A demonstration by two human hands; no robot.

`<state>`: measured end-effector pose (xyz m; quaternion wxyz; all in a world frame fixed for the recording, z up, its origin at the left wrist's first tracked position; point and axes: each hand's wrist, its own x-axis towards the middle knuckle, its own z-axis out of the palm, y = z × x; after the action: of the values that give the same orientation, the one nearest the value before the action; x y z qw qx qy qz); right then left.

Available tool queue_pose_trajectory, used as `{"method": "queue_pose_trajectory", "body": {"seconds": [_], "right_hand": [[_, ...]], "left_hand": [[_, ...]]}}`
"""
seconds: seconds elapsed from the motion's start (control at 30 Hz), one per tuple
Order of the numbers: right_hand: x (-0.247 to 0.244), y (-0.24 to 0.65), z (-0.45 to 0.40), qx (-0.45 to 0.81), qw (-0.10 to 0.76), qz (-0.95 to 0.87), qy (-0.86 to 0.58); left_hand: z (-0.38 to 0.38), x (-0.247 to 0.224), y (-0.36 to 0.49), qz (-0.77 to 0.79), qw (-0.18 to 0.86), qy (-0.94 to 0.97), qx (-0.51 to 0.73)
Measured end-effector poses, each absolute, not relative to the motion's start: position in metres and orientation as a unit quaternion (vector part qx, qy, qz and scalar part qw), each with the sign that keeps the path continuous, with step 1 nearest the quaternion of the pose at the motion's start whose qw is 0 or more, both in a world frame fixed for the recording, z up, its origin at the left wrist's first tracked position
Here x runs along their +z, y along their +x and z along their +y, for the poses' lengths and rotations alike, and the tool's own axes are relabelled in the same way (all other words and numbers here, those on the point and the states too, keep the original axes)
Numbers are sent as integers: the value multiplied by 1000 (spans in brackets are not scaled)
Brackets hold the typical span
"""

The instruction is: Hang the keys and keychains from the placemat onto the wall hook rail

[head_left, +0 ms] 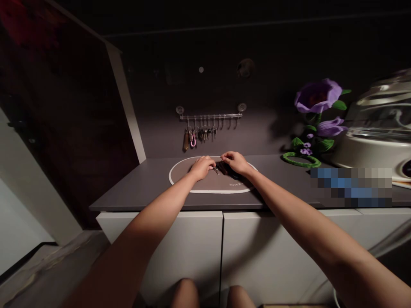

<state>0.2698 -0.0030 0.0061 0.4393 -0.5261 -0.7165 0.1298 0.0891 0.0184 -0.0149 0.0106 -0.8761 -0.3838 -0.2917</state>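
Both my hands are low over an oval brown placemat (212, 184) with a white rim, on a dark grey counter (138, 188). My left hand (202, 167) has its fingers closed on a small metal key (216, 170), whose tip shows beside the fingertips. My right hand (236, 162) rests on a dark key fob (226, 168), gripping it from above. The two hands nearly meet over the bunch, and its lower part is partly hidden by my fingers.
A wall-mounted metal hook rail (210, 116) holds several hanging keys and key charms above the placemat. To the right stand artificial purple flowers (317, 96) and a white appliance (375, 137) with a glass lid. White cabinet doors (192, 239) run below the counter edge.
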Motion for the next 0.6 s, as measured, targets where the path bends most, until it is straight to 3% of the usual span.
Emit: {"method": "queue_pose_trajectory", "body": {"seconds": [0.23, 0.6], "right_hand": [[7, 268, -3, 62, 354, -758, -544], [6, 266, 0, 26, 337, -773, -536]], "left_hand": [[15, -12, 90, -399, 57, -877, -262], [14, -6, 88, -391, 72, -882, -254]]}}
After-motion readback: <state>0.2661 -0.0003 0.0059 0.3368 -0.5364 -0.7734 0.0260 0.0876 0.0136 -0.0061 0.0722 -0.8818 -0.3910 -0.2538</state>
